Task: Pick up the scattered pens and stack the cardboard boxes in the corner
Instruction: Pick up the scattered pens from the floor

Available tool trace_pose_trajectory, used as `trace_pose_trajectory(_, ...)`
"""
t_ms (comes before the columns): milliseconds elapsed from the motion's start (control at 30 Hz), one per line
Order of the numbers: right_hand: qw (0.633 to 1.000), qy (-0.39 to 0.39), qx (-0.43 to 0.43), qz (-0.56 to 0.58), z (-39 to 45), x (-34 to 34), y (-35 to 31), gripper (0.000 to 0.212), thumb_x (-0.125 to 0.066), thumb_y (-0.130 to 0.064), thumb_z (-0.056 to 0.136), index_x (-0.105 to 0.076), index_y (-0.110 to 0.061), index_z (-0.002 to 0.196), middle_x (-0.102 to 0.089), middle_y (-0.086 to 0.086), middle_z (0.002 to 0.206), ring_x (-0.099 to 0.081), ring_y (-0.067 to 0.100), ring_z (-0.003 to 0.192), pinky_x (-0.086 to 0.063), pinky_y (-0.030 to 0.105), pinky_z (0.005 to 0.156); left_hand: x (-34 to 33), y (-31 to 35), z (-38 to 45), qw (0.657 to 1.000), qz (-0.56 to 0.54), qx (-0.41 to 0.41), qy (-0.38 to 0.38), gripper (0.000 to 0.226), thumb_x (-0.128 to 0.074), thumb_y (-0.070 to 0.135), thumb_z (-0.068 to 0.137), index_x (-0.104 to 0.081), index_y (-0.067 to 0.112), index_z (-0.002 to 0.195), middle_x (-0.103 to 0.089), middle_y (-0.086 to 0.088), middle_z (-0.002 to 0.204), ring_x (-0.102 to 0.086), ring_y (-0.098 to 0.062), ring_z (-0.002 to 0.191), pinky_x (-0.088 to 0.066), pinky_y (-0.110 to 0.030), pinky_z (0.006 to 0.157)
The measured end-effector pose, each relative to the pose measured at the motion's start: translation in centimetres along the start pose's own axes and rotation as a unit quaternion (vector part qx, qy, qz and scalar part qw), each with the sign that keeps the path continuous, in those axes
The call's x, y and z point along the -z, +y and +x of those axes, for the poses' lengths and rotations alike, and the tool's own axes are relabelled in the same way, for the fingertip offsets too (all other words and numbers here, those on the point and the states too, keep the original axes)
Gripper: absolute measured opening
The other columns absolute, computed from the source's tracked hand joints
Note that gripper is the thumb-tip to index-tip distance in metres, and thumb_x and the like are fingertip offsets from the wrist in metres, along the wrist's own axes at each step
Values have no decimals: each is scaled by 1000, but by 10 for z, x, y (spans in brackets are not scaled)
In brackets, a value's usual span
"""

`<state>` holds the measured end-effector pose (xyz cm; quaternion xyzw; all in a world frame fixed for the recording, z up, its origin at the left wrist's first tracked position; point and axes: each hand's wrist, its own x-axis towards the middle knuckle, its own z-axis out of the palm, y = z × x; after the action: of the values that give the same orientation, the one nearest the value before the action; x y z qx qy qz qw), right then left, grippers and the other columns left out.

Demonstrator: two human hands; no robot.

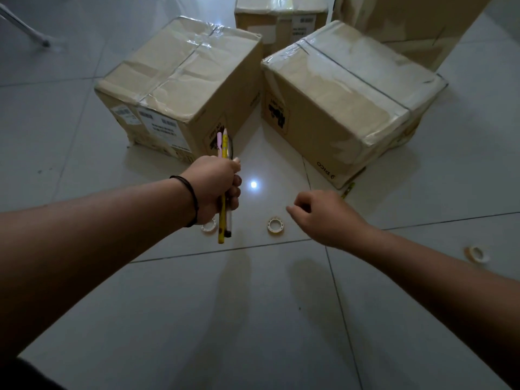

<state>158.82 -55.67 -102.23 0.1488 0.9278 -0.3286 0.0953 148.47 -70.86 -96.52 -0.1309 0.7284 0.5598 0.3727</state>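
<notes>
My left hand (215, 187) grips a bundle of pens (224, 153), yellow, pink and a dark one, held upright above the tiled floor. My right hand (323, 215) hovers lower right with fingers loosely curled and nothing in them. Just beyond it a yellow-green pen (348, 190) lies on the floor against the corner of the right cardboard box (351, 91). The left cardboard box (180, 80), taped on top, stands behind my left hand. A third box (281, 21) sits behind the gap between them.
A small tape roll (273, 225) lies between my hands, another tape roll (209, 226) is partly under my left wrist, and a third tape roll (477, 254) lies at the right. A tall carton (416, 23) stands at the back right. A white stand's leg (25, 26) crosses the far left.
</notes>
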Motion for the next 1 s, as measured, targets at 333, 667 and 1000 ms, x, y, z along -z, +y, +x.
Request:
trace_pose_trajectory(333, 972, -86, -96, -197, 14, 10, 79, 30, -44, -28, 96, -44, -19, 67, -50, 4, 78, -48, 21, 69, -30, 24, 50, 0, -2, 1, 998, 9, 60, -3, 5, -43, 16, 97, -47, 13, 96, -46, -4, 67, -47, -14, 54, -50, -22, 42)
trace_pose_trajectory(667, 970, -85, -81, -213, 28, -16, 89, 34, -39, -30, 98, -46, -17, 128, -48, 14, 123, -53, 32, 107, -44, 34, 79, -5, 0, 2, 999, 34, 32, -11, 14, -45, 9, 93, -41, 14, 80, -33, 1, 55, -28, -8, 38, -30, -17, 34)
trace_pose_trajectory(1000, 956, -127, -128, -232, 26, -23, 91, 26, -39, -26, 98, -51, -7, 112, -52, 14, 113, -46, 24, 85, -36, 29, 70, -5, -1, 2, 999, 14, 38, 19, 9, -42, 8, 93, -45, 11, 86, -42, -4, 67, -40, -13, 51, -40, -18, 39)
